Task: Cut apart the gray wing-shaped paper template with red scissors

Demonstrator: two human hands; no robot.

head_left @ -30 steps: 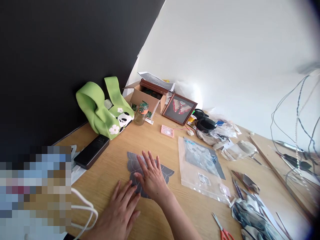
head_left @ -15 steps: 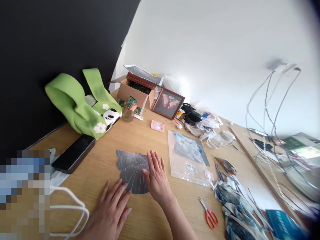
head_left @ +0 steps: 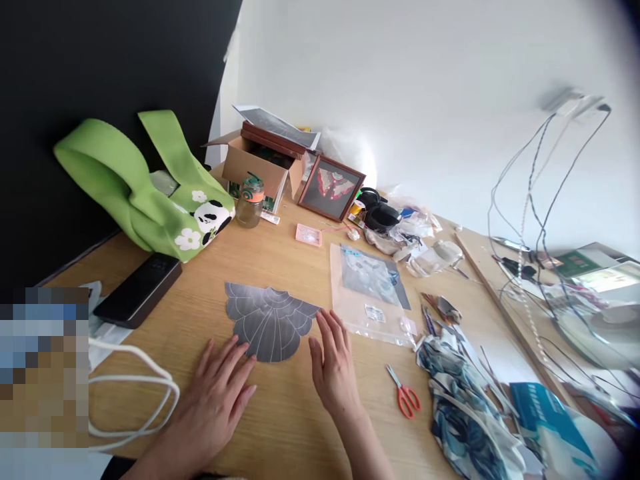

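Observation:
A grey scalloped sheet with pale curved lines (head_left: 270, 323) lies flat on the wooden table (head_left: 280, 413). My left hand (head_left: 220, 390) rests at its lower left, fingers spread, the fingertips touching or close to its edge. Beside its right corner is my right hand (head_left: 334, 360), palm down with the fingers slightly bent and the thumb apart; its fingertips are at the corner. Neither hand holds anything. To the right, a clear plastic bag (head_left: 375, 313) contains a grey patterned sheet. Red-handled scissors (head_left: 407, 400) lie nearer the right front.
A green panda bag (head_left: 165, 207), a black device (head_left: 140, 290) and a white cable (head_left: 135, 380) are on the left. Farther back stand a bottle (head_left: 250, 203), a cardboard box (head_left: 263, 177) and a framed butterfly piece (head_left: 333, 189). Patterned cloth (head_left: 465, 420) lies at the right.
My right hand has slid off the grey sheet to its right edge, uncovering the right part. The left hand stays near the lower left. The camera view has shifted slightly.

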